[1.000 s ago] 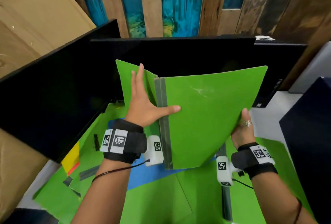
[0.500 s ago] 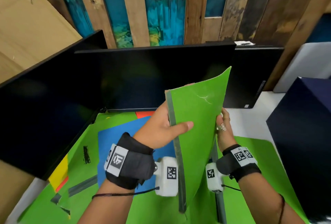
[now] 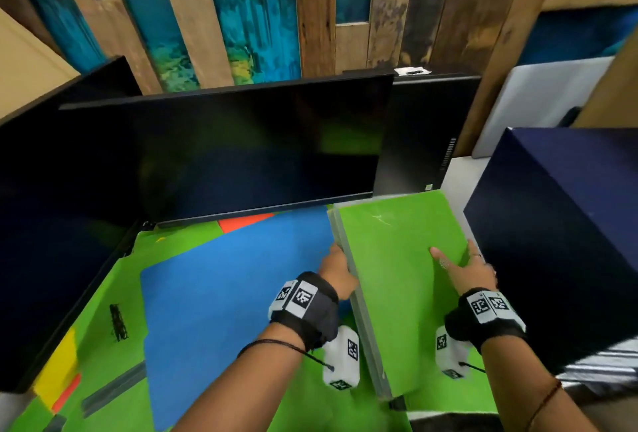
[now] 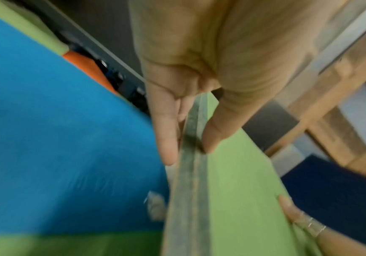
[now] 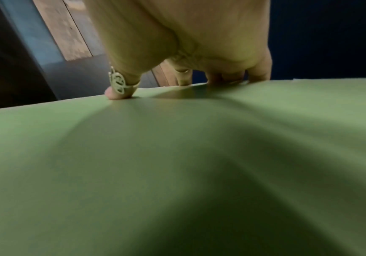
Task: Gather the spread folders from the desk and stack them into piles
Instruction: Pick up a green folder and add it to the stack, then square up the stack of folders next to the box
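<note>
A green folder (image 3: 397,276) with a grey spine lies closed at the right of the desk, on top of another green folder, close beside a dark blue box. My left hand (image 3: 336,267) pinches its spine (image 4: 191,155), thumb on the cover and fingers against the side. My right hand (image 3: 459,262) grips the folder's right edge, with the thumb (image 5: 114,94) pressed on the cover (image 5: 177,155) and the fingers curled over the edge. A blue folder (image 3: 234,293) lies flat to the left over more green folders (image 3: 114,293). An orange one (image 3: 241,221) peeks out behind it.
Two dark monitors (image 3: 224,155) stand close behind and to the left of the folders. A black computer case (image 3: 421,138) is at the back right. The dark blue box (image 3: 559,241) walls in the right side. Yellow and red sheets (image 3: 57,366) lie at the front left.
The green folder was held upright and open, then folded shut, and now both hands have lowered it flat at the right beside the blue box.
</note>
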The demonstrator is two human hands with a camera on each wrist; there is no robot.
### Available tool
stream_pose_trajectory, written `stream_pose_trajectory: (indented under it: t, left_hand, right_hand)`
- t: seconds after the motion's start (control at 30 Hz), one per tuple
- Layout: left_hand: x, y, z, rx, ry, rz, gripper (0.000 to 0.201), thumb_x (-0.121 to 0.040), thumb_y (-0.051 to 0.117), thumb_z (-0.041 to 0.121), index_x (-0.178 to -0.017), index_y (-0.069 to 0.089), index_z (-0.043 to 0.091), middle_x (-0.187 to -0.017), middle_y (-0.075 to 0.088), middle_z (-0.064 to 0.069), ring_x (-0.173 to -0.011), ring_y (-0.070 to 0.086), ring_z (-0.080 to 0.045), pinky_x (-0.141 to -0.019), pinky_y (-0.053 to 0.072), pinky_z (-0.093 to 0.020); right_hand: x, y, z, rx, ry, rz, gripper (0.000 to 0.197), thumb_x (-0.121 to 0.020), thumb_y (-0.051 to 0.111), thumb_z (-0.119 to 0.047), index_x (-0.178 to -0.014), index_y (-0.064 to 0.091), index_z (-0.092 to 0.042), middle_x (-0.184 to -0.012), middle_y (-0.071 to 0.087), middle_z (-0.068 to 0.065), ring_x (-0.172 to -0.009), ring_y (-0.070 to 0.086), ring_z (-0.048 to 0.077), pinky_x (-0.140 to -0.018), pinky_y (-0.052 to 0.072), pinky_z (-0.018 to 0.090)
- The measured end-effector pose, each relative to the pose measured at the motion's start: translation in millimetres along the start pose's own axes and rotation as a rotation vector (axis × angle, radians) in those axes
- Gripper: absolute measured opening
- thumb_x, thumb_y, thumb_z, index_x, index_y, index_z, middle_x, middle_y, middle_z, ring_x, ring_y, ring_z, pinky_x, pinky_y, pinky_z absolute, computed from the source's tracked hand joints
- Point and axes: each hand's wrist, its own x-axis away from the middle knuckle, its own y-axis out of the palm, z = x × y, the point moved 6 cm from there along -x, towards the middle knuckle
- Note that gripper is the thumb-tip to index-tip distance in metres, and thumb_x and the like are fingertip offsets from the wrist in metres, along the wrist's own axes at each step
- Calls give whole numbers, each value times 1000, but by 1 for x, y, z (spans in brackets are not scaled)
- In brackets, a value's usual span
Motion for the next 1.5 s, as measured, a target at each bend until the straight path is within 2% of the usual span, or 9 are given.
stream_pose_trajectory:
  t: [0.13,0.27,0.53,0.7,0.8,0.9,1.03,1.27,1.5]
  left_hand:
    - [-24,50,-10,-336,14,-4,72,-89,54,13,-146,10,5,-128,53,-21,-116,54,-35,-97,46,-40]
    - [-33,74,-6,-443,86,42,49,-91,47,11,-136,35,0,-122,58,-21,-115,55,-33,-98,42,-38]
    - [-42,93,-17,-519,77,-71,50,-85,60,34,-127,53,7,-134,45,-15,-124,44,-30,-106,36,-33]
    - [-38,45,-33,-410,69,63,53,-84,60,28,-134,45,18,-138,40,-12,-127,41,-29,-107,31,-26]
    - [-33,-7,-67,-406,-24,235,51,-88,54,18,-137,41,19,-142,34,-10,-131,35,-28,-109,24,-26]
    - [-16,-54,-119,-497,-242,369,59,-89,53,16,-142,30,29,-154,13,-7,-140,15,-35,-112,24,-44]
    - [16,-79,-186,-464,-488,268,81,-83,55,53,-144,3,44,-157,-14,4,-141,-10,-42,-104,19,-70]
    - [37,-90,-218,-447,-501,219,83,-79,52,64,-142,0,50,-156,-17,11,-143,-14,-36,-101,19,-74]
    - [44,-91,-224,-487,-481,173,81,-80,55,60,-142,3,51,-155,-18,11,-143,-15,-34,-101,20,-71]
  right_hand:
    - [-36,19,65,30,185,-7,135,-26,41,-100,-139,27,-26,-136,45,17,-123,44,40,-104,35,54]
    - [-8,3,58,168,221,60,98,-69,67,-62,-146,20,-22,-142,32,19,-130,33,39,-109,29,47]
    - [5,34,27,372,8,-192,94,-82,55,-60,-151,4,-22,-156,8,18,-144,13,33,-117,20,46]
    - [28,67,-29,319,-311,-225,71,-88,55,-47,-146,29,-15,-154,20,13,-142,22,28,-116,23,33]
    - [48,102,-71,268,-542,-329,47,-92,54,-28,-135,47,-10,-143,41,12,-134,36,22,-109,24,21]
    - [65,140,-102,307,-641,-450,36,-95,43,-10,-129,54,-4,-135,49,16,-130,40,22,-106,25,21]
    - [54,167,-120,429,-570,-390,47,-95,44,-19,-139,39,-4,-141,42,16,-133,37,24,-108,27,27]
    - [47,185,-117,627,-442,-378,77,-84,54,-55,-140,34,-7,-142,38,15,-132,34,32,-107,33,38]
    - [46,158,-114,421,-413,-401,42,-90,57,-25,-123,49,-1,-126,56,14,-119,53,27,-92,42,28]
